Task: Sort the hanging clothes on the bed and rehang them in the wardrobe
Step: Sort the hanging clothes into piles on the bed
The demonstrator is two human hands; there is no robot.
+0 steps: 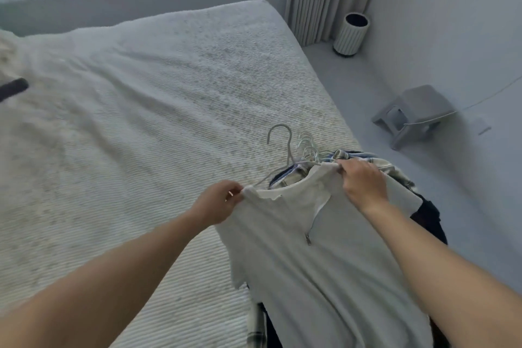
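- Head view. Person stands at the near right corner of the bed (141, 87), both forearms reaching forward over it.
- Pile of hung clothes (375, 167) lies at that corner, on the edge of the bed cover; a cluster of metal hanger hooks (306, 147) points away from the person toward the middle of the bed.
- Top item: white zip-neck top (310, 263), lying over the pile. Beneath it a plaid shirt and dark garments show at the edges.
- Left hand (217, 202): fingers curled, pinching the left shoulder of the white top at its edge.
- Right hand (364, 182): fingers curled over the right shoulder of the top, gripping the fabric; whether the hanger arm under it is also held cannot be told.
- One hanger hook (279, 138) stands apart from the cluster, just left of it; likely the white top's own hanger, not certain.
- Rest of the bed surface carries only a dark object at the far left edge, too cut off to identify.
- Wardrobe not in view.
- Judgement on progress: early. Pile looks whole and stacked, nothing laid out separately on the bed. The white top appears to be the first piece being separated.
- Left to do: spread and sort the remaining garments, then carry all back to the wardrobe rail.
- Off-task: ribbed bin (351, 34) and grey stool (415, 113) on the floor to the right.
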